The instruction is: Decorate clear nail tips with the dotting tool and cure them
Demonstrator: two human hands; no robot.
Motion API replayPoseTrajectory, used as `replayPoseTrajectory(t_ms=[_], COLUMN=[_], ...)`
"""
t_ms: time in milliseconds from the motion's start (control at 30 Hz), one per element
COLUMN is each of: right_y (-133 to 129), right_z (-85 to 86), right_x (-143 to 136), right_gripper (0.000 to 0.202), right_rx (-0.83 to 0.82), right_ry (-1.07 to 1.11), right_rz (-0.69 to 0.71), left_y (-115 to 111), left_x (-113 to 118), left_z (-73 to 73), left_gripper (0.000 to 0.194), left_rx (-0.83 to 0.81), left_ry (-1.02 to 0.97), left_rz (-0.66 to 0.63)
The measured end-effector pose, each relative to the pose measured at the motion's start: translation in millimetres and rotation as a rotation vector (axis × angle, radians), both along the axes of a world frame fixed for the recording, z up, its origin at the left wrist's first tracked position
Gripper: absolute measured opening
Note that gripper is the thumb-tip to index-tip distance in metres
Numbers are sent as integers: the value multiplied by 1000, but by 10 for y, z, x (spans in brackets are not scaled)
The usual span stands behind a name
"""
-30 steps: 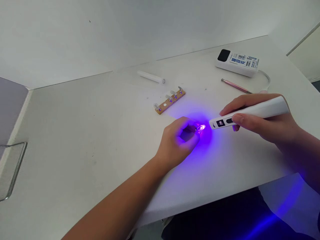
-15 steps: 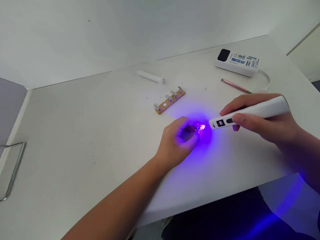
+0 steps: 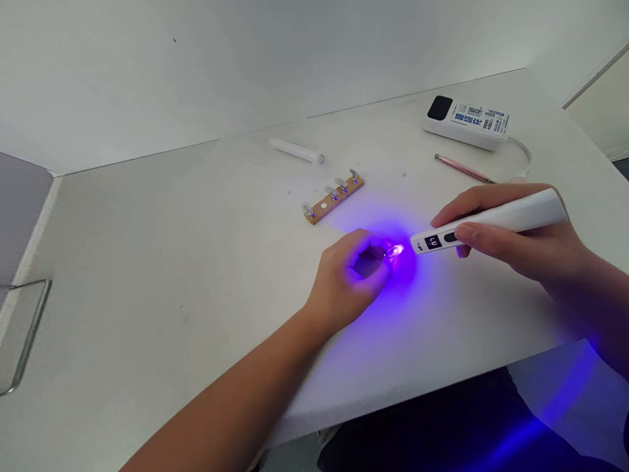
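Note:
Between the thumb and fingers of my left hand (image 3: 341, 282) is a small press-on nail (image 3: 396, 250), lit bright violet. My right hand (image 3: 521, 242) is wrapped round a white handheld UV nail lamp (image 3: 511, 215), its thumb by the dark button. The lamp's head points at the nail, a small gap apart, and violet light spreads over the left fingers and table. A small display glows near its head. Beyond the left hand lies a wooden nail display stand (image 3: 339, 198) with several clear nail tips standing on it and one bare white spot.
A white tube (image 3: 296, 151) lies behind the stand. At the back right are a white device with a dark top and printed label (image 3: 466, 123), with a cable, and a pink pen-like tool (image 3: 464, 168). A metal handle (image 3: 32, 334) stands at the left edge of the white table (image 3: 122, 262).
The digits on the lamp's display have changed. Both hands, the nail and the lamp hold almost the same place, and the violet light stays on.

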State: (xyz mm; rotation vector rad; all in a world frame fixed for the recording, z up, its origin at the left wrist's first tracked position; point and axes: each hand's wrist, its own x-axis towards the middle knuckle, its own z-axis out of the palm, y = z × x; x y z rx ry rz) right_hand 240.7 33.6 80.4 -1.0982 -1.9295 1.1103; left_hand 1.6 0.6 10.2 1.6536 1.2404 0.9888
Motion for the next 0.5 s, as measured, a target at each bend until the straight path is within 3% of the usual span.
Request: replayPoseTrajectory(t_ms=[500], right_y=[-15], right_z=[19], right_x=[-9], right_gripper=[9], right_rx=[-13], right_ry=[-11], right_rz=[-4], left_y=[0], left_x=[-2], left_z=[-2], left_gripper=[5], left_rx=[-8], left_ry=[-13], left_rz=[-6])
